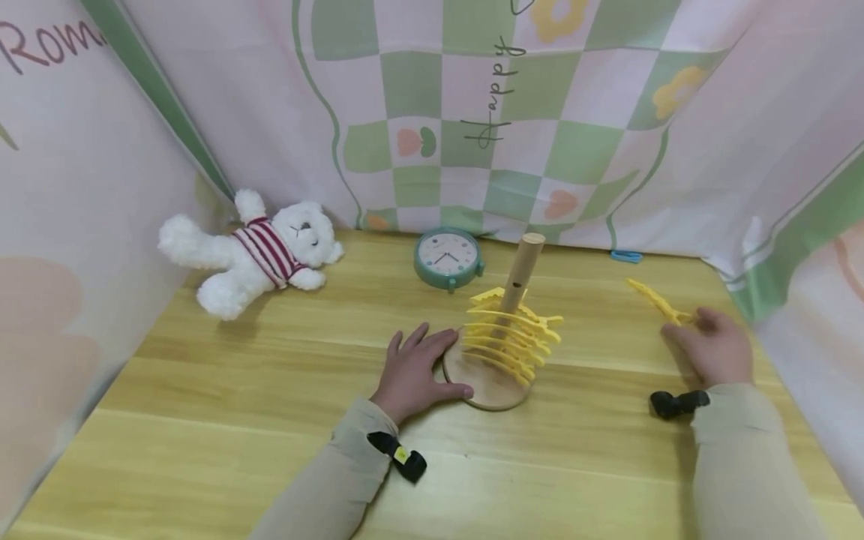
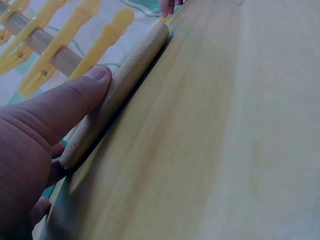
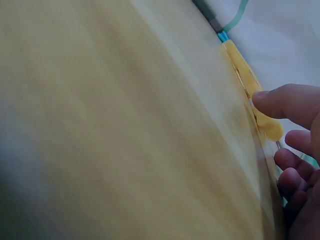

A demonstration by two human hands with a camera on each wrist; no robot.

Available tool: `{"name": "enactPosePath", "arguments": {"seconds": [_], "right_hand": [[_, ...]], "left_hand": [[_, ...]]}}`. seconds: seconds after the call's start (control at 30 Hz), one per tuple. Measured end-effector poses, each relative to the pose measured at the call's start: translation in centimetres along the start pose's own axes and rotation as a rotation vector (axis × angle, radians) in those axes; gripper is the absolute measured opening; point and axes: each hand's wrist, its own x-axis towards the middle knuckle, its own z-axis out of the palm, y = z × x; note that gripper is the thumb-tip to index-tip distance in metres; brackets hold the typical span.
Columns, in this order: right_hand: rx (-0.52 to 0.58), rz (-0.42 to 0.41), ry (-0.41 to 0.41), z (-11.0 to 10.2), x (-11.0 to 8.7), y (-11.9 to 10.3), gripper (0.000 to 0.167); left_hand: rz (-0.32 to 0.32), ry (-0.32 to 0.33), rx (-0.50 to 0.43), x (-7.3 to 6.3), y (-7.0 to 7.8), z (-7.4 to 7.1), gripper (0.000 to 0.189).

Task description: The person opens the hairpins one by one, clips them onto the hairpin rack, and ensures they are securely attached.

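My left hand (image 1: 415, 375) holds the left rim of a round wooden base (image 1: 496, 397), fingers spread along its edge in the head view. In the left wrist view the thumb lies on the base (image 2: 132, 75). A wooden post (image 1: 523, 266) rises from the base, and several yellow alligator clips (image 1: 506, 337) are attached along it. To the right, a loose yellow alligator clip (image 1: 655, 300) lies on the table. My right hand (image 1: 718, 349) is at its near end. In the right wrist view the thumb touches this clip (image 3: 240, 65), while the other fingers are loosely bent and apart from it.
Behind the stand lies a green round clock (image 1: 448, 257). A white plush bear (image 1: 266, 251) in a striped shirt is at the back left. A blue clip (image 1: 626, 256) lies by the printed curtain (image 1: 405, 90) that borders the wooden table (image 1: 236, 420).
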Motion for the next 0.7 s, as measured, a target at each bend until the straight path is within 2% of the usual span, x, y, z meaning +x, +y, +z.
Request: {"name": "enactPosePath", "arguments": {"seconds": [0.2,0.33,0.5,0.7], "right_hand": [[-0.061,-0.055,-0.066,-0.7,0.5,-0.1,0.095],[-0.086,-0.070,-0.073,-0.9,0.4,-0.4,0.089],[-0.038,-0.041,-0.026,-0.5,-0.2,-0.9,0.082],[0.056,0.049,0.035,0.2,-1.3,-1.6,0.081]], "left_hand": [[-0.003,-0.002,0.010,0.1,-0.2,0.3,0.097],[-0.008,-0.005,0.010,0.1,-0.2,0.2,0.097],[-0.009,-0.002,0.006,0.1,-0.1,0.0,0.096],[-0.016,0.013,-0.006,0.1,-0.1,0.0,0.093]]}}
